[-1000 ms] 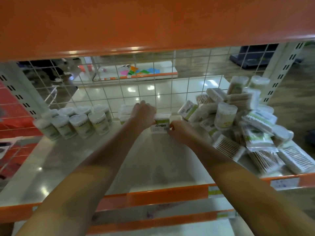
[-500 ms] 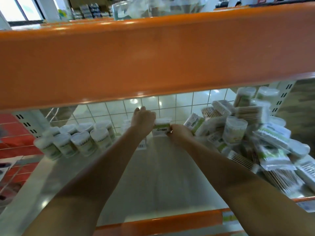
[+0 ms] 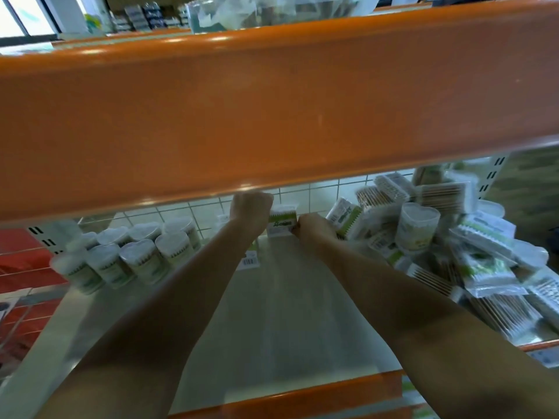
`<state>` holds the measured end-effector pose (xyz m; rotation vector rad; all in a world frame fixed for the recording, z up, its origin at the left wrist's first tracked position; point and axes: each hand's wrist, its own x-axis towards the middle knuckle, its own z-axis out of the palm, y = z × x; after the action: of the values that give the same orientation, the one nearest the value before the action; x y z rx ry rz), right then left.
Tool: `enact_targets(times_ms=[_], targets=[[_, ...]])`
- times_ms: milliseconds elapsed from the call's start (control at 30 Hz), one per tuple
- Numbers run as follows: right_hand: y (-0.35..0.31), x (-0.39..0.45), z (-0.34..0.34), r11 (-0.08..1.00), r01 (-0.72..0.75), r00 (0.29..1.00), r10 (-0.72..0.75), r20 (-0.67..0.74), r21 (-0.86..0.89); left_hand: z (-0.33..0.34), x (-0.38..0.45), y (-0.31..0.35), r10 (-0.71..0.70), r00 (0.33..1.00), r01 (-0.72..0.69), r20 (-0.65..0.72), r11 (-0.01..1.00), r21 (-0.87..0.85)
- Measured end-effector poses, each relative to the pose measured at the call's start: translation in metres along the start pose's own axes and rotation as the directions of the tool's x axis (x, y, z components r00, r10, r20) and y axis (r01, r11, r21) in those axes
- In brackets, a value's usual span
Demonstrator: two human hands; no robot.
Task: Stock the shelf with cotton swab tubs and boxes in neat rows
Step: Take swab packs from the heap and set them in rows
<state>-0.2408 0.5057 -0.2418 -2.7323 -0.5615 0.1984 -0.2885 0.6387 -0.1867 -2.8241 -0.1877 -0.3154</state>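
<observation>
Deep on the shelf (image 3: 287, 313), your left hand (image 3: 250, 210) and right hand (image 3: 313, 231) pinch a box (image 3: 282, 222); a careless shove could topple the pile (image 3: 453, 246).

upright white-green swab box (image 3: 282, 221) at shelf (image 3: 290, 313) back

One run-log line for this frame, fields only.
stage: placing box | both hands: left hand and right hand hold swab box at shelf back | tubs: rowed left | pile: unsorted right

A shop: orange-edged retail shelving (image 3: 272, 116) with a wire-grid back (image 3: 317, 195), barcoded cotton swab packs (image 3: 484, 267) and further stocked shelves (image 3: 145, 16) behind.
</observation>
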Motion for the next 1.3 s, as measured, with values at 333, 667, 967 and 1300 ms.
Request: enact_targets(times_ms=[333,667,967,1300], targets=[[0.000,0.000,-0.003,1.000,0.005,1.000,-0.005,-0.009,-0.016,0.001,0.001,0.000,0.002,1.000,-0.002,0.002,1.000,-0.018],[0.005,-0.010,-0.003,0.990,0.028,0.999,-0.032,-0.025,-0.139,-0.015,-0.002,0.001,-0.042,0.999,0.043,0.028,0.999,-0.019],[0.014,-0.053,-0.015,0.971,0.180,0.958,-0.210,-0.195,-0.159,-0.040,-0.048,0.038,0.090,0.988,-0.101,-0.126,0.992,-0.077],[0.060,-0.119,-0.042,0.917,0.190,0.946,-0.267,-0.184,-0.351,-0.033,-0.081,0.083,0.193,0.975,-0.214,-0.106,0.944,-0.250]])
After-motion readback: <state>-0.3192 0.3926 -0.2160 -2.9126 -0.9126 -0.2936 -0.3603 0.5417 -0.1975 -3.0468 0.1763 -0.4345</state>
